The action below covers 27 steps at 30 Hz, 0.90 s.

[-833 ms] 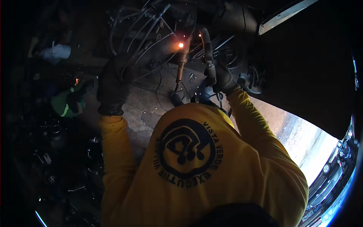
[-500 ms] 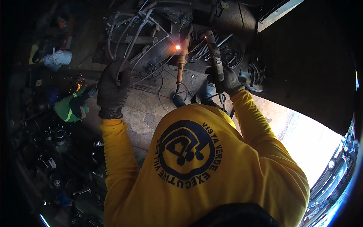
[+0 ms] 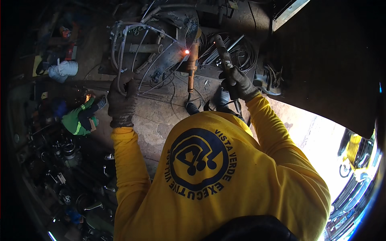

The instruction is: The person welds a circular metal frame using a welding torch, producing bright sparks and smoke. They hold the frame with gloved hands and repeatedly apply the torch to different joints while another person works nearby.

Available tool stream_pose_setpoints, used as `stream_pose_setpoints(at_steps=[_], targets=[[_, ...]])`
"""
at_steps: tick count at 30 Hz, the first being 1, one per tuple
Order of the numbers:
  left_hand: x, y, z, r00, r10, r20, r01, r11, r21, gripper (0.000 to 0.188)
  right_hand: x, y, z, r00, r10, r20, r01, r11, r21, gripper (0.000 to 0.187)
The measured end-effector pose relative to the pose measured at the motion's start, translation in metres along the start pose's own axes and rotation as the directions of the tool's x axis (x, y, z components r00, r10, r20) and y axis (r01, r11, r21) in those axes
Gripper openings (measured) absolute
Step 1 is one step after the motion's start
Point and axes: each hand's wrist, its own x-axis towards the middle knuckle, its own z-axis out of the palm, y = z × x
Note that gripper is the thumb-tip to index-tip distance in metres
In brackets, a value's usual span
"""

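Observation:
My left hand [image 3: 122, 98], in a dark knit glove, is closed around a bar of a welded metal frame [image 3: 122, 48] made of thin, bent rods. An orange-red glowing spot [image 3: 187, 52] shows at the frame's right end, beside an orange angle grinder [image 3: 192, 56] on the work surface. My right hand [image 3: 240, 84], also gloved, grips a welding electrode holder [image 3: 222, 50], its tip pointing away from me and apart from the frame. A small red glow sits near that tip. Whether a rod is clamped in it, I cannot make out.
Loose metal rods [image 3: 233, 50] and coiled wire lie beyond my right hand. A short pipe [image 3: 145, 48] is under the frame. At far left, a co-worker in a green top [image 3: 76, 122] crouches near sparks [image 3: 88, 97]. Dark machine parts [image 3: 69, 150] crowd the lower left.
The frame has tilted in my left hand, and its bars lie differently. The glowing spot looks smaller. My right hand has turned a little on the electrode holder. Something yellow has appeared at the right rim.

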Motion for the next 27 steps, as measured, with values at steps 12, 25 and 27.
stream_pose_setpoints(at_steps=[12,25,27], targets=[[-0.008,-0.019,0.019,0.981,-0.183,-0.066,0.171,0.972,-0.163,0.022,0.015,-0.021,0.0,0.973,0.024,0.23,-0.04,0.997,0.062,0.072],[-0.02,-0.056,0.021,0.955,-0.278,-0.104,0.214,0.888,-0.407,0.043,0.034,-0.106,0.122,0.994,-0.084,0.073,0.11,0.838,-0.535,0.064],[-0.021,-0.056,0.021,0.947,-0.301,-0.111,0.224,0.868,-0.444,0.047,0.05,-0.117,0.123,0.986,-0.146,0.083,0.154,0.596,-0.788,0.07]])
